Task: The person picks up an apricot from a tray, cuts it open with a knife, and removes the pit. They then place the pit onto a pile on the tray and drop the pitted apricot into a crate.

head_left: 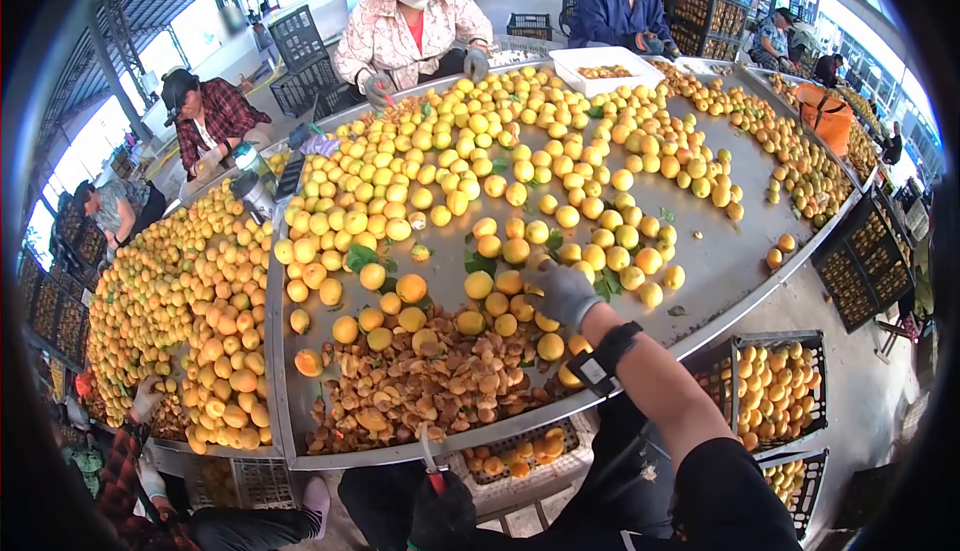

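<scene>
My right hand (pixel 562 293), in a grey glove, reaches over the metal table among yellow-orange apricots (pixel 497 303). Its fingers are stretched out and touch or nearly touch the fruit; none shows inside the hand. Low at the table's near edge, my left hand (pixel 443 513), in a dark glove, is closed around a knife (pixel 435 479) with a red handle and a pale blade pointing up. Beyond the blade lies a brown heap of cut apricot pieces (pixel 420 391). Green leaves (pixel 362 257) are scattered between the whole fruits.
A raised metal rim (pixel 700 336) borders the table. Under it stand a white crate (pixel 560 466) and a black crate (pixel 822 391) of apricots. Across the table are a person in a floral jacket (pixel 380 26), a person in blue (pixel 600 11) and a white tray (pixel 640 69). Others work at left.
</scene>
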